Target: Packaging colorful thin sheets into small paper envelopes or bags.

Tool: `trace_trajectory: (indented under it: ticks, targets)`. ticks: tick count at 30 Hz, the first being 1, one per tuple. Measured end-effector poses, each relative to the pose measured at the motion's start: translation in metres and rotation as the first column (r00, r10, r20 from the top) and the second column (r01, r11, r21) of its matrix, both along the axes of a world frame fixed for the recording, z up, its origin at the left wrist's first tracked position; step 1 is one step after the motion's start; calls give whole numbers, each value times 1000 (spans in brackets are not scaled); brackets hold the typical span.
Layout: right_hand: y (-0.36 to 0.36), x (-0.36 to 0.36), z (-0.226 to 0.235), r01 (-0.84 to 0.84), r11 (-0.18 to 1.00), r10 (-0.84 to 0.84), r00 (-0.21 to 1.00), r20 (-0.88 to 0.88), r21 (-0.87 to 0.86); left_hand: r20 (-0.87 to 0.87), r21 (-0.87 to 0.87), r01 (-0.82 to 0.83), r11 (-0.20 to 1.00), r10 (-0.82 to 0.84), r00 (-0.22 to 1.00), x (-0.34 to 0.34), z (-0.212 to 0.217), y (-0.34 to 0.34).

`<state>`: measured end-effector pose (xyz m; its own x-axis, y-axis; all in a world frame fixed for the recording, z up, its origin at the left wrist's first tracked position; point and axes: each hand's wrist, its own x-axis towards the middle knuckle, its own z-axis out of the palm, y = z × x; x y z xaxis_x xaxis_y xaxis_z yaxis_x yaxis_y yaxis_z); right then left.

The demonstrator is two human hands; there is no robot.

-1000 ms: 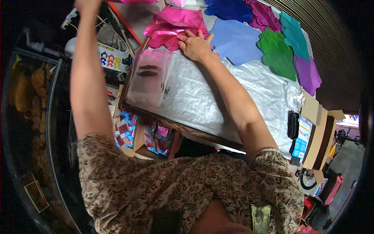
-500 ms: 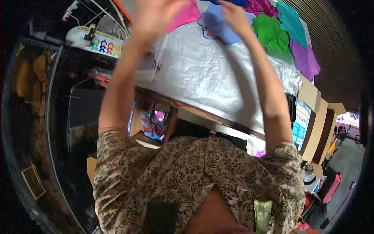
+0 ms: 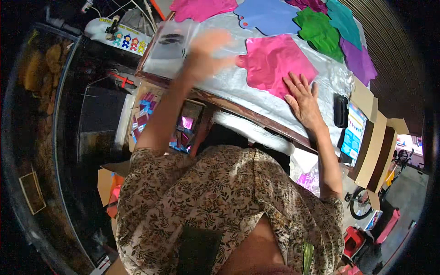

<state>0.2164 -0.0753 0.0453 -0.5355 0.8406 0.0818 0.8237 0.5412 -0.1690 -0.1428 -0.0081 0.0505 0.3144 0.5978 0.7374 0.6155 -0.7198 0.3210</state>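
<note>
Your right hand (image 3: 304, 101) is open, palm down with the fingers spread, on the near right part of a bright pink piece (image 3: 277, 62). That piece lies on the silver sheet (image 3: 224, 85) covering the desk (image 3: 247, 115), in front of the other coloured pieces. Your left hand (image 3: 208, 55) is near its left tab, but it is so blurred that you can't tell whether it grips anything or touches the tab.

As for progress, the pink piece is opened out and looks mostly flat, though faint creases seem to be left in it. Beyond it, a second pink piece (image 3: 201, 8), a pale blue piece (image 3: 268, 17), a green piece (image 3: 319, 34), a teal piece (image 3: 346, 30) and a purple piece (image 3: 357, 62) are already spread out. Clear plastic sleeves (image 3: 172, 43) lie flat at the desk's left end, apart from the pink piece under your right hand.
</note>
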Motion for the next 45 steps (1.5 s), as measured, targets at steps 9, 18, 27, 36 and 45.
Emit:
trace_trajectory:
  ticks: [9,18,27,36,45]
  targets:
    - [-6,16,-2,-32,999,28,996,-83,-42,-428,-253,-888,385,778,459,-86,-36,21]
    - [-24,4,7,25,998,-27,999,-46,-51,-325,-152,-759,633,693,643,-96,-58,18]
    - [-19,-2,14,17,998,-20,998,-60,-64,-49,-54,-174,983,172,984,-18,-20,73]
    - [-8,1,31,29,991,-36,998,-48,-128,-489,-185,-26,982,-69,870,95,-38,146]
    - [93,-9,27,-3,999,13,951,-310,34,174,-747,19,664,168,970,89,-24,181]
